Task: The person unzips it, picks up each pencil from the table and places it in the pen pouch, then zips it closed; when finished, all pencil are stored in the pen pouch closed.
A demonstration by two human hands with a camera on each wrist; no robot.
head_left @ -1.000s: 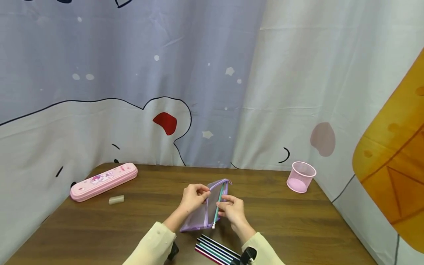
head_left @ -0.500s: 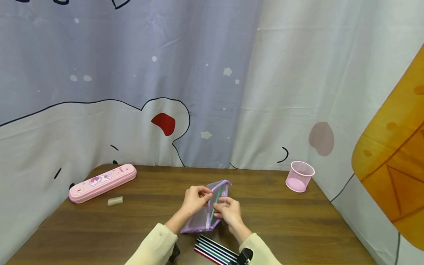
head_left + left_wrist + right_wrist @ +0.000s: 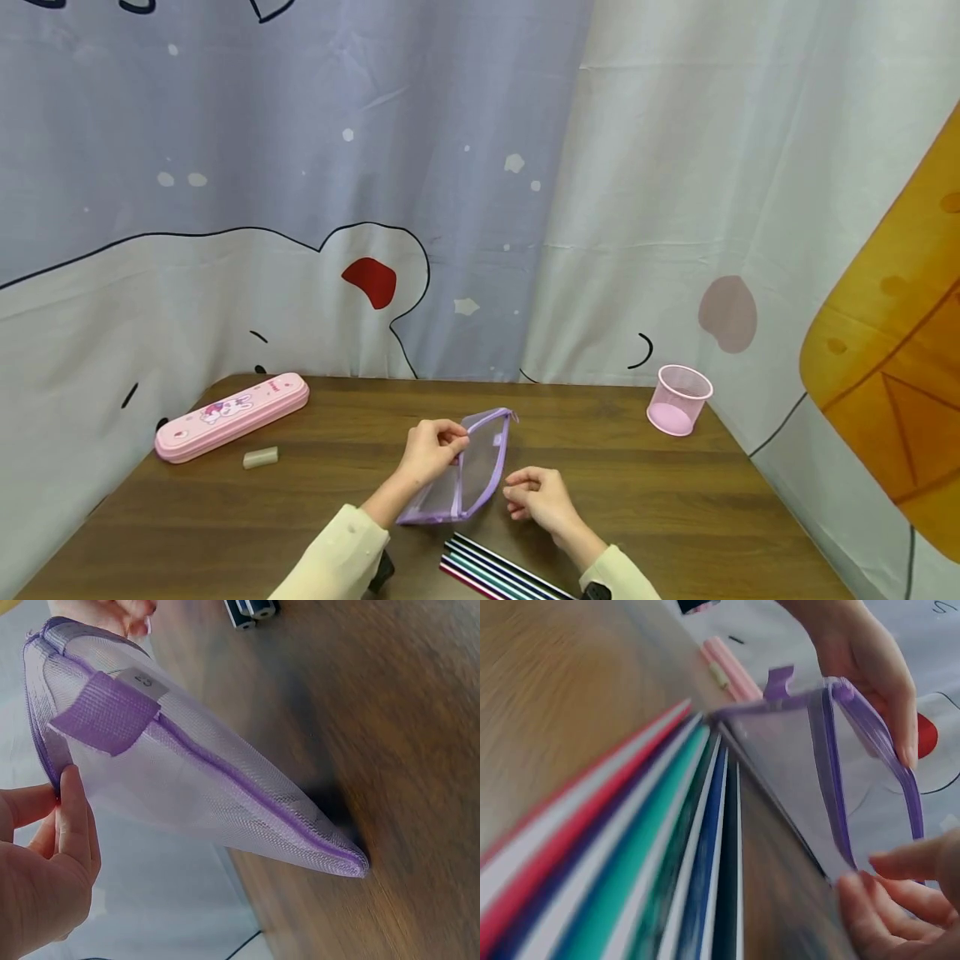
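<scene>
My left hand (image 3: 429, 454) pinches the zipped upper edge of a purple mesh pouch (image 3: 480, 467), which stands tilted on the table with its mouth spread towards the right. In the left wrist view, thumb and fingers of the left hand (image 3: 52, 862) grip the purple rim beside a fabric tab on the pouch (image 3: 180, 765). Just right of the mouth is my right hand (image 3: 542, 500), its fingers loosely bent around nothing. The teal pencil cannot be made out in the pouch. Striped pencils (image 3: 498, 571) lie side by side in front of the pouch, large in the right wrist view.
A pink pencil case (image 3: 232, 417) lies at the back left of the wooden table (image 3: 600, 467), with a small pale eraser (image 3: 260, 457) in front of it. At the back right stands a pink mesh cup (image 3: 678, 402). A patterned curtain hangs behind.
The teal pencil went down into the pouch and out of sight. My right hand has let go of it and drawn back right; the left hand and pouch shifted slightly left.
</scene>
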